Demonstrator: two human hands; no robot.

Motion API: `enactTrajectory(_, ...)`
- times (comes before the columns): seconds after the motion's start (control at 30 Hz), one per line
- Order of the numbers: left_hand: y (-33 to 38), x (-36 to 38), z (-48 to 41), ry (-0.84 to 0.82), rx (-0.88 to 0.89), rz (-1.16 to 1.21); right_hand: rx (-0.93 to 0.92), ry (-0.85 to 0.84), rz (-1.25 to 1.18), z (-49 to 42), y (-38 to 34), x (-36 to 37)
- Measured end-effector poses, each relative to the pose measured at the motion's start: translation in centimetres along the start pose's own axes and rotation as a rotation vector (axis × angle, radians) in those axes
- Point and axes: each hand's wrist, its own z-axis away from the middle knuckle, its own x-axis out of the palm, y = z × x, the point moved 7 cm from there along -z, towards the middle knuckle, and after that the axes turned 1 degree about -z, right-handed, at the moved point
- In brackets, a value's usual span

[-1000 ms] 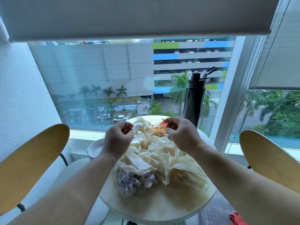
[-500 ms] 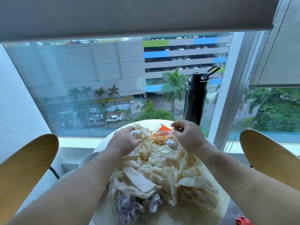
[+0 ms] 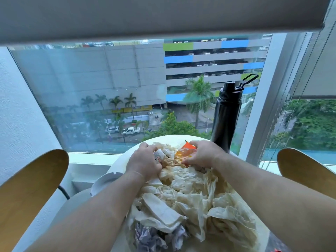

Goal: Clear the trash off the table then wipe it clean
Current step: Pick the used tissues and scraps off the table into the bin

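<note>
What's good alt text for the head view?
A person gathers a heap of crumpled paper trash covering a round white table by a window: the left hand grips paper, the right hand grips an orange wrapper. A black bottle stands upright at the table's far edge.

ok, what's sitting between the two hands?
Head view: nothing bare there. The left hand grips a small white wrapper, the right hand grips an orange wrapper, and crumpled beige paper fills the gap.
</note>
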Motion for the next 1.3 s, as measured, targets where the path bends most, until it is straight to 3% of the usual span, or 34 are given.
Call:
enactTrajectory(0.23, -0.4, -1.9, 0.6, 0.157, 0.032, 0.21, -0.062, 0.001, 0.148, -0.1, -0.6, -0.2)
enactTrajectory(0.5, -0.1, -4.8, 1.6, 0.321, 0.108, 0.382, -0.06, 0.151, -0.332, 0.9, 0.5, -3.6)
enactTrajectory(0.73, 0.4, -7.8, 3.1, 0.499, 0.149, 0.393, -0.127, 0.391, -0.542, 1.8, 1.3, -6.9)
enactTrajectory(0.93, 0.6, -10.4, 4.3, 0.552, 0.098, 0.417, -0.196, 0.374, -0.906, 2.3, -0.3, -8.2)
enactTrajectory(1.3, -0.7, -15.6, 8.5, 0.684, -0.024, 0.494, -0.244, 0.373, -1.02, 2.8, -5.1, -9.4)
